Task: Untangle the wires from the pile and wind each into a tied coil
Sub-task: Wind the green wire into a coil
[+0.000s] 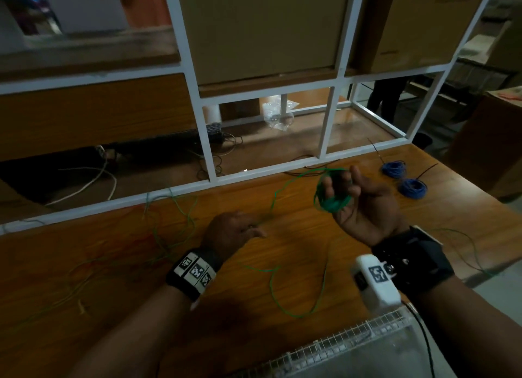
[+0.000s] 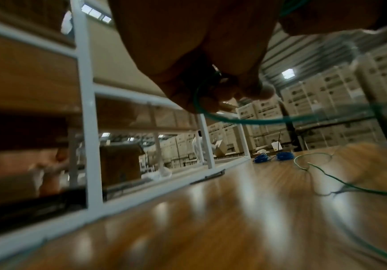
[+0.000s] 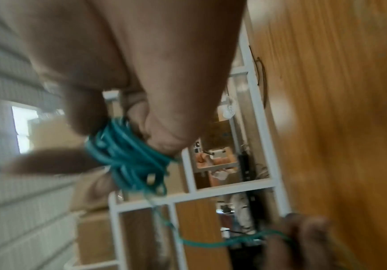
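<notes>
Two hands share one green wire (image 1: 293, 180): right hand (image 1: 358, 205) keeps the coil (image 1: 333, 201) looped around its fingers as a form, left hand (image 1: 234, 232) pinches the free run to feed it taut.

Left hand (image 2: 211, 73) pinches green wire (image 2: 269, 119) above table (image 2: 211, 219).

Dim, underexposed head view; motion-blurred wrist views.
Soft glare streaks on the wooden tabletop (image 2: 211, 210); bright skylights (image 2: 288, 74) overhead; fisheye bending at edges.

Wooden table (image 1: 296, 278) with two blue wire coils (image 1: 402, 178), loose green wire (image 1: 282, 298).
</notes>
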Action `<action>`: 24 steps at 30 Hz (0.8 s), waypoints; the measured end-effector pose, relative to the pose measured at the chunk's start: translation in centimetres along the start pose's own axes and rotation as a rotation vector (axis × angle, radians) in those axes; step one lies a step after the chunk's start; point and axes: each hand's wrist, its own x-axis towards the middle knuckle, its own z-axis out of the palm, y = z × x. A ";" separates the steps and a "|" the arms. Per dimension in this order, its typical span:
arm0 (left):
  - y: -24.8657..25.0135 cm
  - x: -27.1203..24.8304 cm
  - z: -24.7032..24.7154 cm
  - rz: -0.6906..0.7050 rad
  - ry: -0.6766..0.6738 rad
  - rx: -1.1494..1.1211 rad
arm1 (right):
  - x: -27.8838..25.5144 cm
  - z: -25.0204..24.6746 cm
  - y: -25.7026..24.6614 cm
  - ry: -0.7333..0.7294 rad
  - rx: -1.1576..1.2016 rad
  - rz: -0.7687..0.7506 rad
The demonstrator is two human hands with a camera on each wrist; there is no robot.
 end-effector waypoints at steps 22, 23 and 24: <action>1.7 0.1 3.6 -0.034 -0.018 -0.017 | 4.1 -6.7 1.5 0.651 -1.768 -0.054; 1.5 0.5 2.9 -0.034 0.005 -0.007 | 3.7 -7.4 1.7 0.573 -1.922 0.127; 1.4 1.0 2.3 -0.035 0.012 0.008 | 3.6 -8.0 1.8 0.491 -2.025 0.282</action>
